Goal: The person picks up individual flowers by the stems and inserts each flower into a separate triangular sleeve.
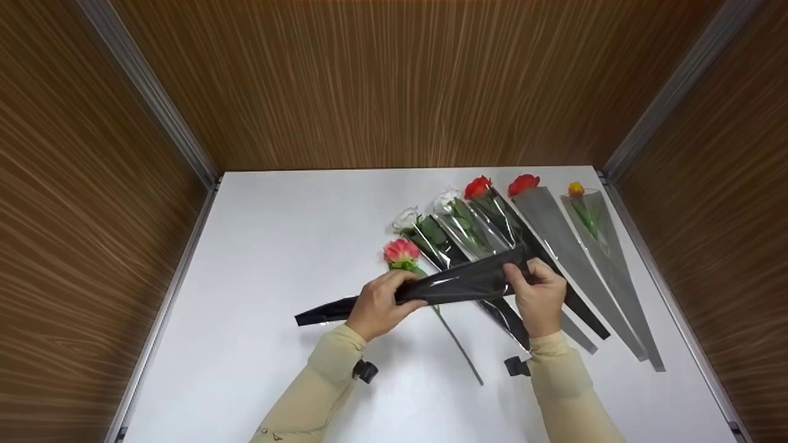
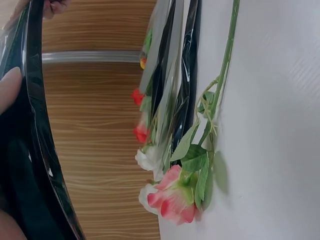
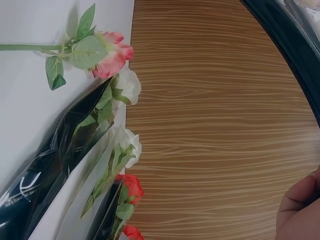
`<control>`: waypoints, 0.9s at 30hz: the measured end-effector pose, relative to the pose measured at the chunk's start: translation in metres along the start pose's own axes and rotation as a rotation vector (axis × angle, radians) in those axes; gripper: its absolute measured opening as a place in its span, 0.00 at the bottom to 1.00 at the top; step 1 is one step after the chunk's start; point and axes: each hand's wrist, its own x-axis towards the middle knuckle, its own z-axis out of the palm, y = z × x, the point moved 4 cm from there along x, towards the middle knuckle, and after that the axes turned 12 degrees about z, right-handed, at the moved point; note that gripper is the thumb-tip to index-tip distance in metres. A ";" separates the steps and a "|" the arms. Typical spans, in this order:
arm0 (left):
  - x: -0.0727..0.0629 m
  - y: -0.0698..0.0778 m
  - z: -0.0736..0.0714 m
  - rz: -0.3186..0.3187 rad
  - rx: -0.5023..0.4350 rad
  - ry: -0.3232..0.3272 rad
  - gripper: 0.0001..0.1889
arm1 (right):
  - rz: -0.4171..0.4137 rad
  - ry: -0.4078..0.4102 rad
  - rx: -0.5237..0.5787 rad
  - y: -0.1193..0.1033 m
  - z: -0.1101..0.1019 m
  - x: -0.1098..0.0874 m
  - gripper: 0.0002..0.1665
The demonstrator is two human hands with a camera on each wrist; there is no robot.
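Note:
A black flower wrapping sleeve (image 1: 465, 283) is held above the table, its narrow end pointing left. My left hand (image 1: 377, 306) grips it near the middle. At its wider right end, my right hand (image 1: 540, 298) pinches the edge, thumb in front; the far fingers are partly hidden. Beneath the sleeve lies a single pink rose (image 1: 401, 251) with a bare green stem, head toward the back. The left wrist view shows the sleeve (image 2: 37, 150) as a glossy dark sheet, and the rose (image 2: 175, 197) lies unwrapped. Only part of the right hand (image 3: 302, 210) appears in the right wrist view.
Wrapped flowers lie in a slanted row on the right: two white roses (image 1: 406, 219), red flowers (image 1: 478, 187) and a yellow-orange tulip (image 1: 576, 189), in black or grey sleeves. Wood-grain panels (image 1: 394, 86) wall the white table (image 1: 277, 234) at the back and sides.

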 end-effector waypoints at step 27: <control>-0.012 -0.014 -0.007 -0.004 -0.030 -0.124 0.25 | 0.227 -0.363 0.503 0.009 -0.004 0.002 0.10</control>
